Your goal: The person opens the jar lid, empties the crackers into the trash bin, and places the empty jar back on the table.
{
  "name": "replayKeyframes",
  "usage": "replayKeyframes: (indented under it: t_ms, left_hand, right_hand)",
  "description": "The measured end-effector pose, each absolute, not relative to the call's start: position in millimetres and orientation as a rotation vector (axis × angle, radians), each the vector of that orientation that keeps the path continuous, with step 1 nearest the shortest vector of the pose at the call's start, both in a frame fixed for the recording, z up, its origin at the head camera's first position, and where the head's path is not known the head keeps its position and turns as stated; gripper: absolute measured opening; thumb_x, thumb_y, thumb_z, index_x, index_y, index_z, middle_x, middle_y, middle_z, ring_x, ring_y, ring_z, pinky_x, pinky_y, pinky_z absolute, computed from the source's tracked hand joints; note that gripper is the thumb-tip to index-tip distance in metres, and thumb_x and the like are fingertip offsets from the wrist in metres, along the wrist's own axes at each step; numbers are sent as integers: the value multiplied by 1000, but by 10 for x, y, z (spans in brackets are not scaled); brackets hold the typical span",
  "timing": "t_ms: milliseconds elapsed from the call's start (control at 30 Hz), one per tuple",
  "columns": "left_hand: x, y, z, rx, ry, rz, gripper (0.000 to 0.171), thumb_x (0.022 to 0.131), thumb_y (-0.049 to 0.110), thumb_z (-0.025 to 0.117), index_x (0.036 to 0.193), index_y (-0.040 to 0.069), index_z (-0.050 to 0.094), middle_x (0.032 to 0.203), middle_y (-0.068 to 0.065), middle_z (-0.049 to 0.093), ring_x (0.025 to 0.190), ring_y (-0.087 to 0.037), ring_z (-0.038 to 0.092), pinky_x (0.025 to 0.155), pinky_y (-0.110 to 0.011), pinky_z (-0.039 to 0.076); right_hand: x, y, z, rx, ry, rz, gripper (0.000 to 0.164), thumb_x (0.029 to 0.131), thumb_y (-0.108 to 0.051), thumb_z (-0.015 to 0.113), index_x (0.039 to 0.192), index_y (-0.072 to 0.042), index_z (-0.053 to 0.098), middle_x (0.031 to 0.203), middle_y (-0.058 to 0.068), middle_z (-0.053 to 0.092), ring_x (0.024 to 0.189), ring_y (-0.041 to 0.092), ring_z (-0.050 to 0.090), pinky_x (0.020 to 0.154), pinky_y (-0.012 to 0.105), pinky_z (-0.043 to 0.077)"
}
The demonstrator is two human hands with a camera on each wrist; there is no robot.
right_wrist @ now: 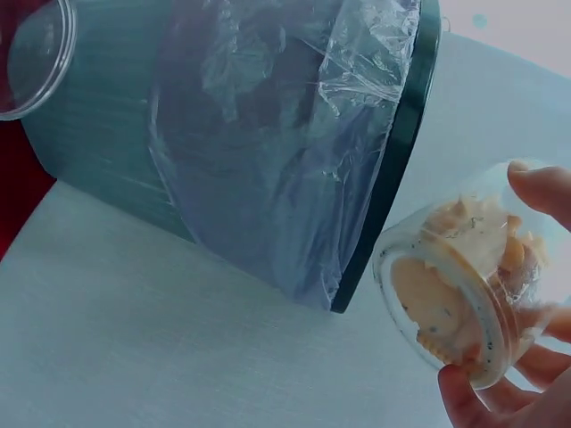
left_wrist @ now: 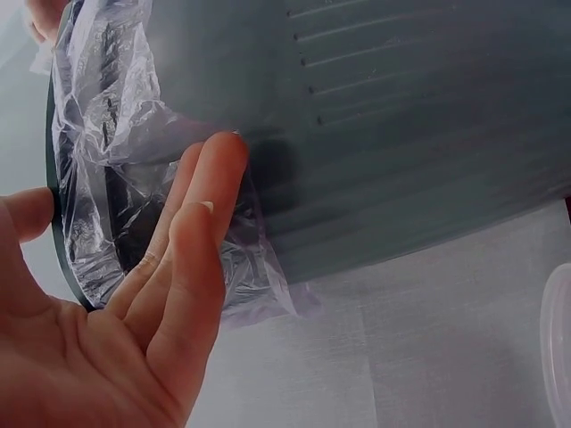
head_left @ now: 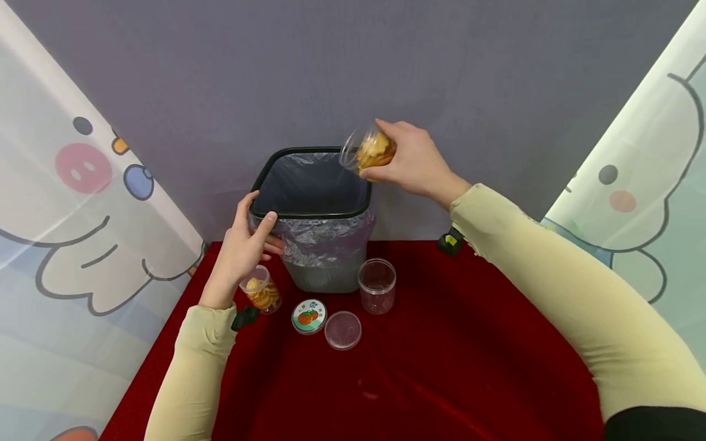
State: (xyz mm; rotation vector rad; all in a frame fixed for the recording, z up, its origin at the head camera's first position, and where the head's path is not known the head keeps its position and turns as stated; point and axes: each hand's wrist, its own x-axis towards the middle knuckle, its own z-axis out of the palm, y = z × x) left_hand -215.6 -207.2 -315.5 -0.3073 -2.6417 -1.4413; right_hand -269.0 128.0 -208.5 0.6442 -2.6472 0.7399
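Note:
A bin (head_left: pixel 325 278) lined with a clear plastic bag (head_left: pixel 325 242) stands before me. My left hand (head_left: pixel 242 248) holds its near left corner, thumb at the rim and the other fingers along the outside. In the left wrist view those fingers lie over the bag's folded edge. My right hand (head_left: pixel 413 159) grips a clear plastic jar (right_wrist: pixel 464 276) between thumb and fingers, above the bin's right rim. The jar is tipped on its side, its mouth towards the bin. Yellow-brown crinkled snack pieces (head_left: pixel 375 150) are inside it.
Another jar with similar snacks (head_left: pixel 263 295) stands beside my left wrist. An empty clear jar (head_left: pixel 378 294) is right of the bin. In front lie a lid with a fruit picture (head_left: pixel 309 316) and a clear lid (head_left: pixel 343 331) on red cloth (head_left: pixel 441 367). A grey wall rises behind.

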Motion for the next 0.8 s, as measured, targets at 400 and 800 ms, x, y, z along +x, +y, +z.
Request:
replayKeyframes:
  t_ms: [400,800]
  left_hand:
    - [-2159,-2097,-3172,-281,-2644,-1429,75,99,60,46,158,34,9,88,-18,73,69,-24,73,63,-40,59]
    - [-2166,-2112,-3197,-279,-2637,-1421,76,98,62,46,158,33,9,88,-18,73,68,-24,72,61,-39,59]
  right_hand:
    - [-2717,1016,-2102,753,-2643,349,93,82,-43,81,156,-13,35,147,12,46,131,33,42,106,45,41]
    - [-2718,905,-2154,925,-2508,116,87,79,-32,86,152,-12,43,144,15,47,130,35,41,109,49,37]
